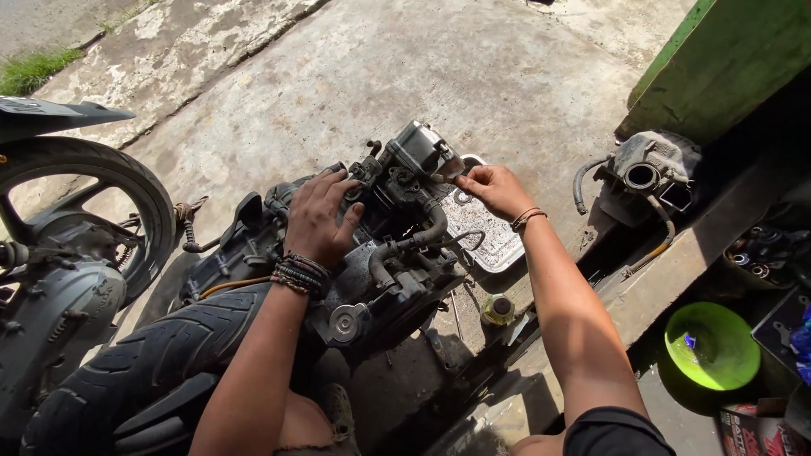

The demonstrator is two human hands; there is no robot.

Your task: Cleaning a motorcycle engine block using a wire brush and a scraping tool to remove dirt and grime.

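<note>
Engine (pixel 372 245) under left grip (pixel 319 218), fingers spread flat; right grip (pixel 494 190) pinching engine's top edge.

Both arms are stretched out forward and down, bare from the elbow on. The left hand (pixel 317 221) is palm-down with the fingers spread and curled over, knuckles up, pressing flat. There's a stack of dark bracelets around that wrist. The right hand (pixel 494 189) is out further, fingers pinched together at the tips, wrist bent a bit inward, with a thin band on it. A dark sleeve edge shows at the right upper arm.
</note>
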